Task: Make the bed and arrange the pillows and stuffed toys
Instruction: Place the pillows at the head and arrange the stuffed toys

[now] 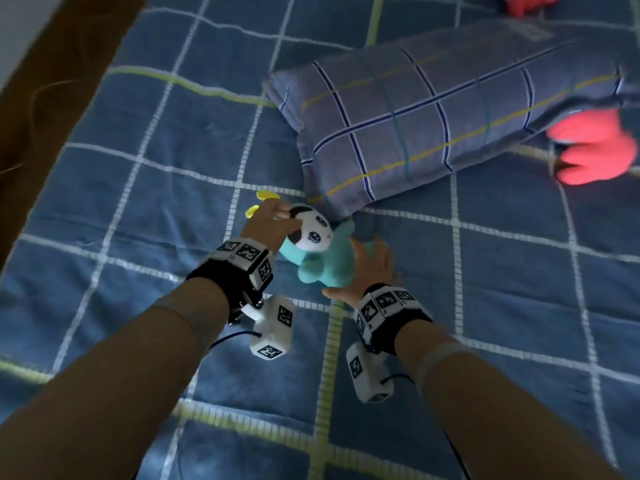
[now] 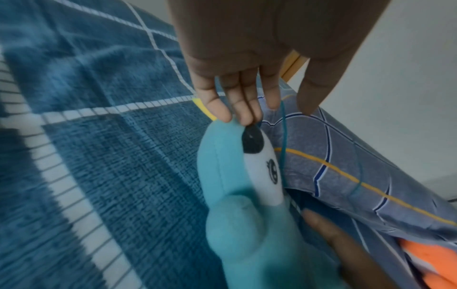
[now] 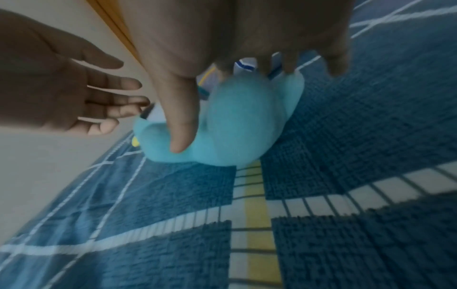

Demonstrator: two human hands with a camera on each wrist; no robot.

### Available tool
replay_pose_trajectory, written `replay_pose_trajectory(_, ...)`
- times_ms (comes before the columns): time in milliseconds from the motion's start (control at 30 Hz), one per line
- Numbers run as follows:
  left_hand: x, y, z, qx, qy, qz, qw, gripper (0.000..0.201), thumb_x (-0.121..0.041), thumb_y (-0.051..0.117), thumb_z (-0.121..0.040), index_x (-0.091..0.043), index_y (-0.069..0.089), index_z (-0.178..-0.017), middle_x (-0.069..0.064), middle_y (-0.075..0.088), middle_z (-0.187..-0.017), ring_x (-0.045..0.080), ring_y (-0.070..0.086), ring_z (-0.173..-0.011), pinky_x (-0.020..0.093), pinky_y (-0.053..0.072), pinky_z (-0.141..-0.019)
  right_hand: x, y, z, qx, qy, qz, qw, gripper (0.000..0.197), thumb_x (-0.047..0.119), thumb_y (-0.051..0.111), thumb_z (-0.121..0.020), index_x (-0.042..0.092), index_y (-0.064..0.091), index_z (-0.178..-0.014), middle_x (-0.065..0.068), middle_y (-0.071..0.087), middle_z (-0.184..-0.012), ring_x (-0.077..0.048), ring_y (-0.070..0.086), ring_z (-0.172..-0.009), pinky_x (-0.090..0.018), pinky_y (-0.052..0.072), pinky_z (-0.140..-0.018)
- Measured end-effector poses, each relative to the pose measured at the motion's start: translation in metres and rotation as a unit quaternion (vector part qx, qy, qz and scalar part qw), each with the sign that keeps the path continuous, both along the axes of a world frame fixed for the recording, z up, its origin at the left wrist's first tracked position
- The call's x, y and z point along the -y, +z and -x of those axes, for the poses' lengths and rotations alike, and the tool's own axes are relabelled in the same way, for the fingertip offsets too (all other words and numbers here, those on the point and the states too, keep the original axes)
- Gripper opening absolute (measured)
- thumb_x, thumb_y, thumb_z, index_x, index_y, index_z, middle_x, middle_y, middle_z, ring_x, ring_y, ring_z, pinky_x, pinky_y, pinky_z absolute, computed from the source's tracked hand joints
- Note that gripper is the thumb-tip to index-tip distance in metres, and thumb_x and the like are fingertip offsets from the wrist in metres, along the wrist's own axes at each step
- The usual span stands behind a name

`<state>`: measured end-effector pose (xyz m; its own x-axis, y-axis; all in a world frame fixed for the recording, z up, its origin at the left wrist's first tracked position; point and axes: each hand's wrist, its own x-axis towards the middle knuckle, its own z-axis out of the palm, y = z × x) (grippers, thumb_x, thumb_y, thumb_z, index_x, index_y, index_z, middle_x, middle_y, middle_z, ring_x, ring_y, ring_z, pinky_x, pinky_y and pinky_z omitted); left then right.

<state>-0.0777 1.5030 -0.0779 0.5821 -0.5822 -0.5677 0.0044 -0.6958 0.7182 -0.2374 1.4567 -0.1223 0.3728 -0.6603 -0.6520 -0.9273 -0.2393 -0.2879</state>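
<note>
The teal panda plush (image 1: 313, 249) lies on the blue checked bedspread (image 1: 156, 188), just beside the near corner of the grey plaid pillow (image 1: 415, 116). The left hand (image 1: 268, 223), fingers straight, touches its head; the right hand (image 1: 369, 268), spread open, cups its body. To place it well, both hands should probably close gently and seat it upright against the pillow, face outward.
</note>
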Motion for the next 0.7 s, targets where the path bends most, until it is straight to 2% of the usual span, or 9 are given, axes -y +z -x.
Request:
replay_pose_trajectory(67, 0.005, -0.012, -0.009, -0.015, -0.006, 0.013, 1.000, 0.035, -0.006, 0.058, -0.088, -0.003, 0.051, -0.122, 0.003, 0.051, -0.105, 0.015, 0.048, -0.093, 0.022, 0.039, -0.066, 0.004, -0.013, -0.009, -0.062, 0.038, 0.003, 0.997, 0.113, 0.058, 0.070, -0.068, 0.037, -0.009, -0.147, 0.002, -0.018, -0.157, -0.029, -0.019, -0.145, -0.065, 0.003, -0.112)
replay_pose_trajectory(167, 0.007, -0.023, -0.013, -0.029, -0.011, 0.009, 0.999, 0.023, -0.010, 0.057, -0.089, -0.013, 0.051, -0.111, -0.003, 0.054, -0.095, 0.011, 0.050, -0.075, 0.023, 0.041, -0.062, 0.008, -0.028, -0.015, -0.072, 0.036, 0.017, 0.997, 0.119, 0.052, 0.072, -0.068, 0.027, -0.013, -0.147, 0.002, 0.001, -0.158, -0.023, -0.009, -0.146, -0.070, -0.001, -0.107)
replay_pose_trajectory(333, 0.018, -0.031, -0.008, -0.030, -0.011, -0.010, 0.999, 0.018, -0.010, 0.054, -0.089, -0.019, 0.048, -0.104, 0.003, 0.054, -0.096, 0.009, 0.049, -0.067, 0.023, 0.043, -0.058, 0.015, -0.015, 0.006, -0.067, 0.021, 0.068, 0.995, 0.097, 0.045, 0.071, -0.067, 0.016, 0.018, -0.144, -0.004, 0.033, -0.142, -0.025, 0.026, -0.137, -0.070, 0.013, -0.107)
replay_pose_trajectory(400, 0.029, -0.030, -0.003, -0.018, 0.007, -0.005, 1.000, 0.024, -0.010, 0.055, -0.089, -0.016, 0.051, -0.111, 0.002, 0.055, -0.090, 0.008, 0.049, -0.064, 0.021, 0.044, -0.054, 0.029, -0.002, 0.038, -0.066, -0.038, 0.107, 0.991, 0.073, 0.039, 0.067, -0.065, 0.016, 0.039, -0.129, -0.007, 0.049, -0.128, -0.030, 0.044, -0.123, -0.059, 0.035, -0.100)
replay_pose_trajectory(500, 0.054, -0.035, 0.004, -0.021, 0.038, -0.007, 0.999, 0.041, -0.012, 0.061, -0.088, -0.009, 0.045, -0.126, 0.003, 0.053, -0.100, 0.021, 0.054, -0.088, 0.036, 0.050, -0.088, 0.056, -0.003, 0.105, -0.085, -0.175, 0.166, 0.967, 0.052, 0.048, 0.049, -0.056, 0.020, 0.054, -0.100, -0.007, 0.065, -0.096, -0.032, 0.063, -0.090, -0.038, 0.050, -0.079)
replay_pose_trajectory(533, 0.062, -0.039, 0.008, -0.038, 0.047, -0.013, 0.998, 0.036, -0.014, 0.060, -0.089, -0.011, 0.043, -0.121, 0.006, 0.051, -0.104, 0.023, 0.051, -0.096, 0.044, 0.047, -0.080, 0.063, -0.005, 0.128, -0.095, -0.238, 0.155, 0.954, 0.062, 0.054, 0.044, -0.056, 0.019, 0.054, -0.106, -0.010, 0.065, -0.101, -0.033, 0.062, -0.095, -0.040, 0.049, -0.081)
replay_pose_trajectory(567, 0.071, -0.043, 0.013, -0.079, 0.062, -0.007, 0.995, 0.025, -0.018, 0.057, -0.092, -0.015, 0.040, -0.111, 0.005, 0.050, -0.098, 0.023, 0.049, -0.094, 0.026, 0.025, -0.077, 0.069, -0.008, 0.149, -0.107, -0.304, 0.142, 0.936, 0.073, 0.058, 0.047, -0.058, 0.016, 0.050, -0.118, -0.014, 0.060, -0.113, -0.035, 0.056, -0.107, -0.043, 0.045, -0.090)
replay_pose_trajectory(600, 0.080, -0.045, 0.018, -0.130, 0.081, -0.002, 0.988, 0.012, -0.024, 0.050, -0.096, -0.019, 0.040, -0.100, 0.002, 0.049, -0.087, 0.022, 0.050, -0.084, 0.029, 0.044, -0.068, 0.072, -0.010, 0.167, -0.117, -0.369, 0.127, 0.913, 0.086, 0.059, 0.056, -0.063, 0.012, 0.038, -0.133, -0.018, 0.049, -0.128, -0.035, 0.045, -0.121, -0.047, 0.038, -0.099)
replay_pose_trajectory(700, 0.100, -0.044, 0.030, -0.147, 0.103, 0.007, 0.984, 0.021, -0.029, 0.046, -0.096, -0.019, 0.046, -0.078, 0.006, 0.059, -0.071, 0.019, 0.052, -0.053, 0.014, 0.047, -0.053, 0.074, -0.009, 0.200, -0.137, -0.422, 0.084, 0.892, 0.103, 0.053, 0.066, -0.075, 0.009, 0.007, -0.148, -0.022, 0.024, -0.144, -0.032, 0.022, -0.135, -0.047, 0.024, -0.107)
